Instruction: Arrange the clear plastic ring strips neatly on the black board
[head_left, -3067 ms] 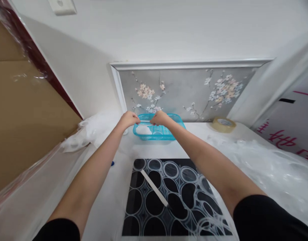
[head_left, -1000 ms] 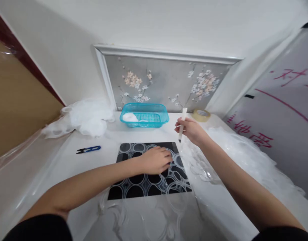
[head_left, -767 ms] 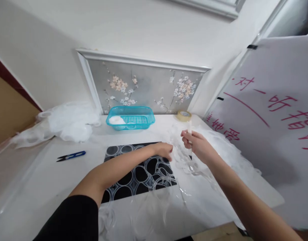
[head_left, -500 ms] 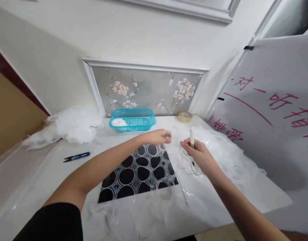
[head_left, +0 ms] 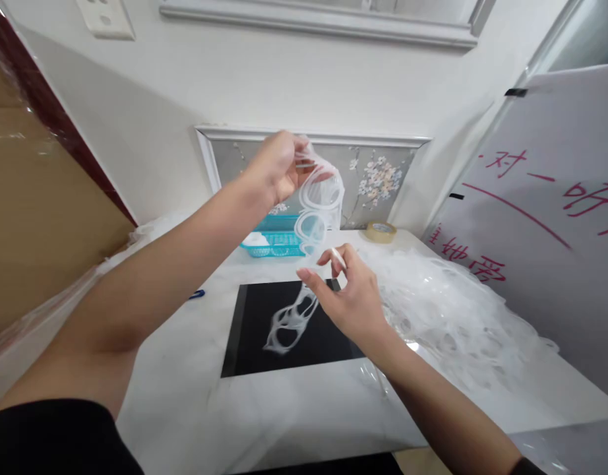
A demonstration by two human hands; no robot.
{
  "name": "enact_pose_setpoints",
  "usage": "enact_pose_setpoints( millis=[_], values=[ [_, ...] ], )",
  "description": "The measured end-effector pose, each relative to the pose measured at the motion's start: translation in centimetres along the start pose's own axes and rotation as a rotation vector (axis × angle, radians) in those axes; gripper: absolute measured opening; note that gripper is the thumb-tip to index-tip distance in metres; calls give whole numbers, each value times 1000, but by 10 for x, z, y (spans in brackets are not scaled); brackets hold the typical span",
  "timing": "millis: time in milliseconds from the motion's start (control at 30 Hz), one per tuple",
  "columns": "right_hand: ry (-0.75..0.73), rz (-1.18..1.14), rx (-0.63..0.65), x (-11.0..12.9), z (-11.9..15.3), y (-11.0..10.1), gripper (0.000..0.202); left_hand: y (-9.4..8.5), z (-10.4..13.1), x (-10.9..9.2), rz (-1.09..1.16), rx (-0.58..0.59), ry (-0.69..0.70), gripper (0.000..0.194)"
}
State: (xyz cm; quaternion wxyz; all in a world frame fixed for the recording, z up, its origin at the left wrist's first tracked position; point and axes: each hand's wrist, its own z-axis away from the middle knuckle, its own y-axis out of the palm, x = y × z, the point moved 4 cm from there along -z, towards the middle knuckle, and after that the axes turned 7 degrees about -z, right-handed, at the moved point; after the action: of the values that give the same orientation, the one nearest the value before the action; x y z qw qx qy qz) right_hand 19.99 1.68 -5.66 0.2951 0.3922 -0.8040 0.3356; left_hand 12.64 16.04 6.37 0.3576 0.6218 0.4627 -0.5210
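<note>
Left hand (head_left: 279,168): pinched onto the top of some ring netting (head_left: 320,207)
Right hand (head_left: 351,290): thumb spread, white stick (head_left: 339,258) tucked in curled fingers
Netting's spot: dangling over the black sheet (head_left: 254,316), can't tell if touching

flower-patterned panel (head_left: 383,181), framed in pale moulding, is standing out from a white wall (head_left: 334,92). above the panel, a second moulded frame (head_left: 324,25) is running across the wall. above and to the panel's left, a white socket plate (head_left: 105,18) is sitting on the wall; below that plate, a dark red strip (head_left: 51,112) is slanting beside brown cardboard (head_left: 47,218). right of the panel, a white board (head_left: 546,204) is bearing pinkish-red handwriting. in front of the panel, a white table (head_left: 185,396) is spreading, and a soft shadow (head_left: 111,119) is lying across the wall to its left.
</note>
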Motion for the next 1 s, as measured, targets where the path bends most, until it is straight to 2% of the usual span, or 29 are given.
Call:
enact_pose_setpoints(
  millis=[100, 200, 300, 367, 467, 567, 667, 767, 867, 933, 1000],
  values=[
    [-77, 102, -113, -8, -10, 2, 40, 3, 22, -14, 221, 30, -23, 16],
    [-93, 175, -211, -24, -22, 5, 50, 10, 44, -19, 179, 29, 45, 18],
    [-23, 223, -256, -38, -31, 12, 62, 16, 59, -19, 126, -20, 78, 19],
    [49, 223, -237, -41, -32, 17, 58, 18, 63, -18, 215, -39, 85, 18],
    [110, 170, -128, -40, -25, 19, 33, 11, 65, -19, 425, -84, 96, 16],
    [146, 135, -35, -45, -16, 5, 16, -10, 63, -18, 468, -151, 103, 18],
    [202, 142, -38, -63, -23, -23, 11, -41, 58, -10, 407, -197, 94, 20],
    [266, 153, 61, -88, -53, -44, 26, -74, 47, 10, 307, -253, 55, 17],
    [300, 212, 201, -106, -96, -53, 36, -102, 32, 33, 172, -328, -12, 17],
    [286, 242, 198, -105, -124, -60, 39, -116, 23, 43, 94, -333, -39, 16],
    [224, 263, 130, -91, -145, -68, 42, -124, 17, 46, 22, -316, -18, 16]
  ],
)
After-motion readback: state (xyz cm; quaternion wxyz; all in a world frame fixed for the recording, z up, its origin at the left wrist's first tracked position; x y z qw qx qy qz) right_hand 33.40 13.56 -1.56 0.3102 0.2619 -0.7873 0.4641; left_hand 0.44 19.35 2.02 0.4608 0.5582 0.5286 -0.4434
